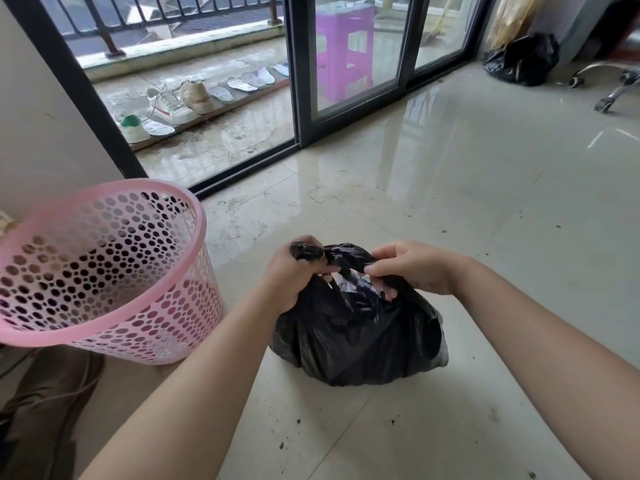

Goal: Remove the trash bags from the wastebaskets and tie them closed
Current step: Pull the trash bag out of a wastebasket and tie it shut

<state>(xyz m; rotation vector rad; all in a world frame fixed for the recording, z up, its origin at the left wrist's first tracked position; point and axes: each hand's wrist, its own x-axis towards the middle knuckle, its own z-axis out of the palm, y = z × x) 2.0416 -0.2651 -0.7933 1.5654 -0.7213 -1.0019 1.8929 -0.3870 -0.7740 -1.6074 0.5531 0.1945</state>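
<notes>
Two bare hands work the neck of a black trash bag (pixel 356 337) sitting on the glossy tile floor (pixel 485 209), just right of the pink perforated wastebasket (pixel 104 265). L hand (pixel 294 275) is fisted tight round one twisted end of the bag's top, w/ a stub poking out above the thumb; R hand (pixel 412 268) is curled, fingers pinching the other gathered end, the two ends crossing btwn them. A 2nd black bag (pixel 523 60) lies well apart by the sliding door (pixel 356 64), far right.

I log a glossy pale tile floor (pixel 485 202), dark-framed sliding glass doors (pixel 356 64), a purple stool (pixel 344 53) outside, daylight.
</notes>
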